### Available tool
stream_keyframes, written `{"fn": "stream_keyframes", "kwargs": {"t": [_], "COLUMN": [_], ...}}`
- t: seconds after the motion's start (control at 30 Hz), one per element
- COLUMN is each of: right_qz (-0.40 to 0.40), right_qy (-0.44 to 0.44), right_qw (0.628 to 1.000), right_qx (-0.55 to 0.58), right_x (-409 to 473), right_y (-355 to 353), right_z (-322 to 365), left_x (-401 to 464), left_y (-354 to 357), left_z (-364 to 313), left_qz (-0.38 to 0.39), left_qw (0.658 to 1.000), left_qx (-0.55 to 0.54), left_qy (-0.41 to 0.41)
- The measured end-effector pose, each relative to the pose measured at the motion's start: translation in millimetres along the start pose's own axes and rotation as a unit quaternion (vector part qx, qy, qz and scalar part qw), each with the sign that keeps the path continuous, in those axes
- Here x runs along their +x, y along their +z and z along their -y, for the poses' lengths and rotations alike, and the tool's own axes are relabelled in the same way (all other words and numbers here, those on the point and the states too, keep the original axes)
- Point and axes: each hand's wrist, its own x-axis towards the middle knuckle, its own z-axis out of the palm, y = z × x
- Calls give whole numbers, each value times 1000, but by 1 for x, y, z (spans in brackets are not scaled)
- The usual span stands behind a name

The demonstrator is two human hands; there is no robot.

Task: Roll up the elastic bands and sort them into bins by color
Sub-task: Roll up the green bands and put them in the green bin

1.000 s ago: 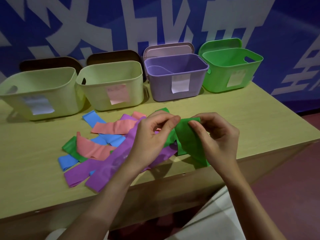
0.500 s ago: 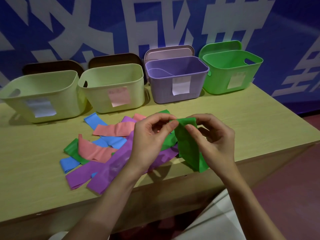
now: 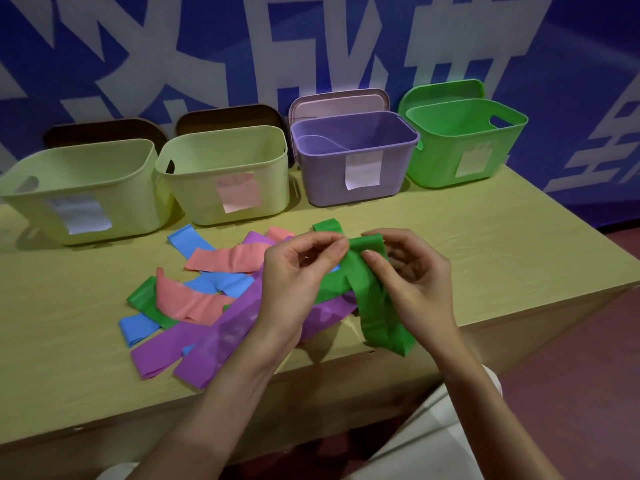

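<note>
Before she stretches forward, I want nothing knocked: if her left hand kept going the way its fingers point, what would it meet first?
Probably the right hand: the left hand points rightward across the held green band, whose top both pinch. Depth is unclear.

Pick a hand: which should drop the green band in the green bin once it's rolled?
Right, probably. The right hand sits on the same side as the green bin, far right of the row. The left hand would have to cross over. Both hands now pinch the band, still mostly unrolled.
</note>
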Motion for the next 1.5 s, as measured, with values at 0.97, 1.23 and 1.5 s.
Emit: {"fn": "stream_keyframes", "kwargs": {"t": [0.97,1.23,1.5], "right_qz": [28,14,21], "right_qy": [-10,6,14], "right_qw": [1000,1000,999], "right_qx": [2,23,26], "right_x": [0,-1,-3], "right_y": [0,1,2], "right_z": [-5,-2,-4], "left_x": [-4,-2,-7], "left_y": [-3,-8,-13], "left_z": [9,12,19], "left_qz": [11,61,37], "left_qw": [999,988,982], "left_qx": [32,124,157], "left_qy": [32,66,102]}}
